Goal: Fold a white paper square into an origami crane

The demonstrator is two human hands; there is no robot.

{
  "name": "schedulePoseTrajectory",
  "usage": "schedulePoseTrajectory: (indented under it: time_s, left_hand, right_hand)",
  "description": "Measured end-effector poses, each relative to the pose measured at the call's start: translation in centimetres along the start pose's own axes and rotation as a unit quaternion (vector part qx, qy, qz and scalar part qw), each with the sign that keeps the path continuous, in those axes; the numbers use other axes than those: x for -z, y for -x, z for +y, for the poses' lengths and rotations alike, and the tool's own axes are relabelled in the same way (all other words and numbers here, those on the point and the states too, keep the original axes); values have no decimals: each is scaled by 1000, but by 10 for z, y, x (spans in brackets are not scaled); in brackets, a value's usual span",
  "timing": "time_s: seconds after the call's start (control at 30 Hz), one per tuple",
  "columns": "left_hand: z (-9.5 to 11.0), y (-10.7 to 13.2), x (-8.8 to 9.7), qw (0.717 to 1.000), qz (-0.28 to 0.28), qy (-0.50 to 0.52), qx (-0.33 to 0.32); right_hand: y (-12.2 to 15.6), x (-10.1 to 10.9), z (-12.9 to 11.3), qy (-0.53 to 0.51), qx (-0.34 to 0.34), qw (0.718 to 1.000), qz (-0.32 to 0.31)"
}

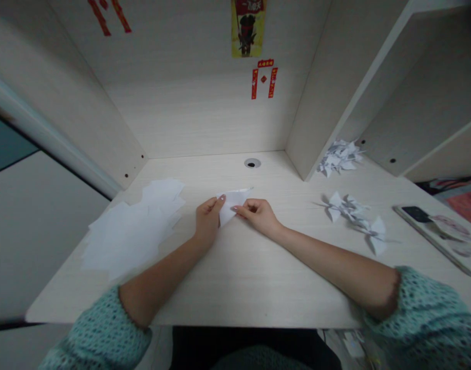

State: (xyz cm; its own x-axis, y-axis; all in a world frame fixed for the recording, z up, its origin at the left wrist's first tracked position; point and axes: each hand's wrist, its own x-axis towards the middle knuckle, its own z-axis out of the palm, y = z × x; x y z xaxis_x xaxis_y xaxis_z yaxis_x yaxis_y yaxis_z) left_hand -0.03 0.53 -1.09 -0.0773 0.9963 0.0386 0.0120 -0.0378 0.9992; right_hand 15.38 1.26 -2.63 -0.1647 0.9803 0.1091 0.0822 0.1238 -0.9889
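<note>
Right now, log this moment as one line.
Left hand: holding folded paper | Right hand: fingertips at its edge | Left side: paper sheets | Right side: folded pieces, phone

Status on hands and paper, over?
Left hand, right hand: both pinching paper. Paper looks folded, partly covered. Nothing seen blocking the hands; sheets to left, folded pieces to right.

Smooth matt paper sheet [238, 198], matt paper pile [127, 231], wood-grained desk [235, 277], rough openwork knit sleeves [100, 329]

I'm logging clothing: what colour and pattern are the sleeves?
The sleeves are teal green in a holey, openwork knit, seen in the head view.
</note>
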Motion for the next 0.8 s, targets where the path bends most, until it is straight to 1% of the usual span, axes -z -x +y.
schedulePoseTrajectory:
  time_s: [0.13, 0.2, 0.23, 0.3, 0.57, 0.7, 0.8]
  left_hand:
    - [4, 0, -1, 999, -20, -24, -8]
    - [6, 1, -3, 998, -56, -32, -13]
    - [7, 1, -3, 996, -84, -34, -19]
    - [6, 1, -4, 992, -108, -54, -25]
    - [2, -3, 0, 985, -122, -125, 9]
    - [0, -4, 1, 984, -142, -100, 36]
    - [-3, -5, 0, 985, -142, -82, 61]
  right_hand:
    - [1, 1, -3, -17, 12, 999, 28]
    - [2, 1, -6, -26, 20, 998, 45]
    - [2, 1, -8, -34, 23, 998, 50]
    - [1, 2, -10, -52, 29, 997, 51]
    - [2, 3, -6, -54, 20, 995, 81]
    - [-1, 4, -5, -81, -1, 993, 87]
    - [-9, 12, -5, -124, -14, 985, 120]
